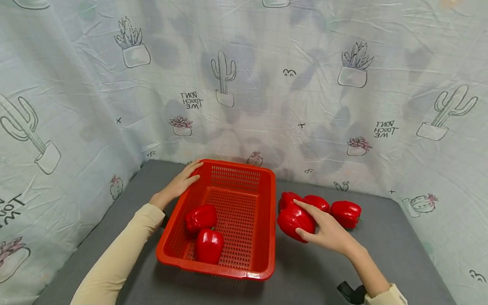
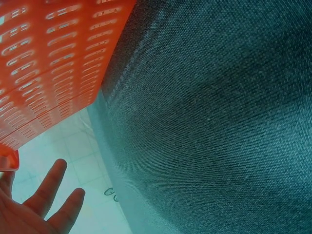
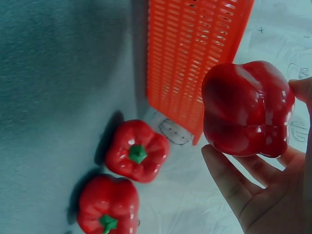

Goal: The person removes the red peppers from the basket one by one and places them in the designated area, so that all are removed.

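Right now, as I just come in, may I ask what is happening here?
A person holds a red bell pepper in the right hand, just to the right of the red basket. The left hand rests on the basket's left rim. Two peppers are inside it, and three more are on the grey table.

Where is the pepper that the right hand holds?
In the head view, the pepper is just right of the basket, in the right hand.

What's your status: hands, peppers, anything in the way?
Right hand holds red pepper off the table. Left hand on basket rim. Two peppers inside. Nothing visible between held pepper and basket.
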`<state>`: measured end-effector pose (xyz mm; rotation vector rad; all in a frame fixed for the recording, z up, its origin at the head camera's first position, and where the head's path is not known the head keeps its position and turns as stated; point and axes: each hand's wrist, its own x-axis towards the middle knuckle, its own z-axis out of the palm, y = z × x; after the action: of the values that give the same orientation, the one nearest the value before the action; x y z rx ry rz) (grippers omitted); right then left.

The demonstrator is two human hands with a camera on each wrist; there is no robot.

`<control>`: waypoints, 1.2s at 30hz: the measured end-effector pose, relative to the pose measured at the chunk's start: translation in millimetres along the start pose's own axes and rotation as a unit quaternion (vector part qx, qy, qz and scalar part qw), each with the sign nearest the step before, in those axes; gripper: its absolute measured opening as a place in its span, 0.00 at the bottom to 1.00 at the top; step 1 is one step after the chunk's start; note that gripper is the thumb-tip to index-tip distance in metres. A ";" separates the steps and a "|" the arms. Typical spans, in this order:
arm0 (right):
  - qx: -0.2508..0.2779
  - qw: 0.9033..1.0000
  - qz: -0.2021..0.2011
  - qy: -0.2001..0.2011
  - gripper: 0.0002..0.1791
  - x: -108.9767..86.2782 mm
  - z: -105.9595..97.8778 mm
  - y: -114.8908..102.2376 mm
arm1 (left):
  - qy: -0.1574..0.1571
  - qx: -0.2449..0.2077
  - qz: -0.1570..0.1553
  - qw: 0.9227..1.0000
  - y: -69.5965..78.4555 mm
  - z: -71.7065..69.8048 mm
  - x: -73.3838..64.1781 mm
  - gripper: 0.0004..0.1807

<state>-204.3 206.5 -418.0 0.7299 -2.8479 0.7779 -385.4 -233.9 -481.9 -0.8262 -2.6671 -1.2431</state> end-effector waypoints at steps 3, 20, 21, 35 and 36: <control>0.001 1.000 0.001 0.004 0.40 -3.7 1.3 4.4 | 0.001 0.001 -0.002 1.000 -0.5 0.2 0.2 0.27; -0.012 0.999 0.026 0.020 0.39 -29.9 2.8 30.2 | -0.001 -0.005 -0.005 1.000 -2.4 0.9 1.8 0.27; -0.012 0.999 0.026 0.021 0.39 -31.6 3.0 32.3 | -0.002 -0.007 -0.006 1.000 -2.5 0.8 1.9 0.27; -0.024 0.997 0.070 0.034 0.39 -53.3 3.3 77.7 | -0.001 -0.009 -0.005 1.000 -3.2 1.7 2.0 0.27; -0.026 0.996 0.074 0.035 0.39 -54.8 3.2 80.5 | -0.001 -0.008 -0.004 1.000 -3.5 1.7 2.2 0.27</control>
<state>-194.1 288.8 -469.1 0.4794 -2.8709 0.7285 -388.8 -233.5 -484.8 -0.8193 -2.6690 -1.2680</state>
